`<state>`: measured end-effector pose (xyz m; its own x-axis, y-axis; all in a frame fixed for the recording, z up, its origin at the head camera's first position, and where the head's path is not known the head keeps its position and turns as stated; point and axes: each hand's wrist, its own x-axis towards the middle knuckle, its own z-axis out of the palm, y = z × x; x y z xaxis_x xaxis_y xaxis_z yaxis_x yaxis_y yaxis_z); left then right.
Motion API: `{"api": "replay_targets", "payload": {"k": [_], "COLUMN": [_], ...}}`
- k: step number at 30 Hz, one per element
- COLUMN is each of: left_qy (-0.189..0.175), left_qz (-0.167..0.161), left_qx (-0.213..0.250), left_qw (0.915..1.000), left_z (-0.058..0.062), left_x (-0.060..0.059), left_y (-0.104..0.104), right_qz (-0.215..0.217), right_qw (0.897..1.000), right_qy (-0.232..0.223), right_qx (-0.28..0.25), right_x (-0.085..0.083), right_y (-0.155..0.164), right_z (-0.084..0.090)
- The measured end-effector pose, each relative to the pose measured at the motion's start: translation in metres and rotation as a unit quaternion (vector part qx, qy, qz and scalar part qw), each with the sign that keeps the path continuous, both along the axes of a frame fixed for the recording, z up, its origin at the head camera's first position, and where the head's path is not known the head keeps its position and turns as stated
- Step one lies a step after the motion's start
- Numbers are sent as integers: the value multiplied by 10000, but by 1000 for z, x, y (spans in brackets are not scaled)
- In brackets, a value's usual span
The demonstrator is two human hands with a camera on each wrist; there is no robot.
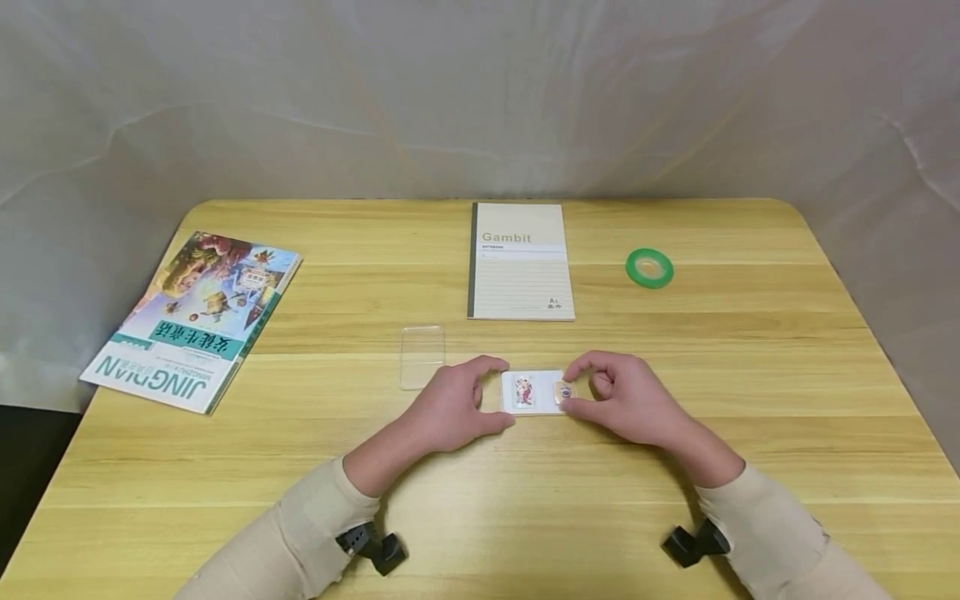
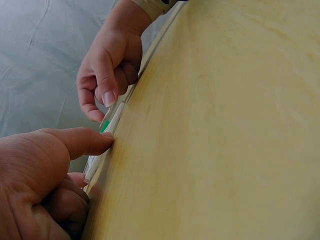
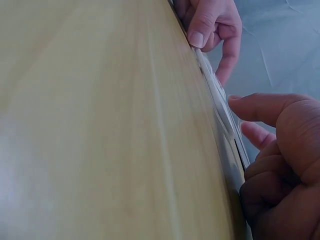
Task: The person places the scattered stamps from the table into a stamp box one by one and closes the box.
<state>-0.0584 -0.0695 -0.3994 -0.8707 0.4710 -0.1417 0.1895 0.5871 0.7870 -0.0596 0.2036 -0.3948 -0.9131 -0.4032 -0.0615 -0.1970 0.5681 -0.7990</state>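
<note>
A small white tray (image 1: 546, 400) lies on the table between the hands. In its left part sits a miniature joker playing card (image 1: 524, 391). My left hand (image 1: 463, 404) grips the tray's left end, forefinger at the far corner and thumb at the near corner. Over the tray's right end, my right hand (image 1: 630, 400) pinches a small orange-edged card (image 1: 563, 392) with a dark round emblem between thumb and forefinger. Its right side is partly hidden by the fingers. In the right wrist view the white tray (image 3: 220, 107) appears edge-on. A clear plastic lid (image 1: 422, 357) lies beyond my left forearm.
A Gambit notebook (image 1: 521, 275) lies at the back middle of the wooden table (image 1: 375, 275). A green roll of tape (image 1: 648, 268) is to its right. On the far left rests a colourful book (image 1: 197, 321). A grey curtain (image 1: 480, 100) hangs behind the table.
</note>
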Motion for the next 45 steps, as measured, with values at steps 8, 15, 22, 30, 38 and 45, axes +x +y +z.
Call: {"api": "replay_targets", "payload": {"k": [8,15,22,30,38,45], "left_qy": [-30,1,40,45,12,0], "left_qz": [-4,-23,-37,-16,-16,-11], "left_qx": [-2,-41,15,-1,-4,5], "left_qw": [10000,10000,10000,10000,10000,10000], "left_z": [1,1,0,1,-1,-1], "left_x": [0,0,-1,0,0,1], "left_y": [0,0,0,0,0,-1], "right_qz": [-70,-58,-81,-110,-123,-59], "right_qw": [9997,9995,9991,9990,9991,9998], "right_qy": [-146,-143,-226,-304,-273,-129], "right_qx": [197,275,344,307,290,138], "right_x": [-2,-5,-7,-8,-8,-5], "right_y": [-8,-13,-15,-16,-16,-9], "right_z": [2,3,3,2,1,2]}}
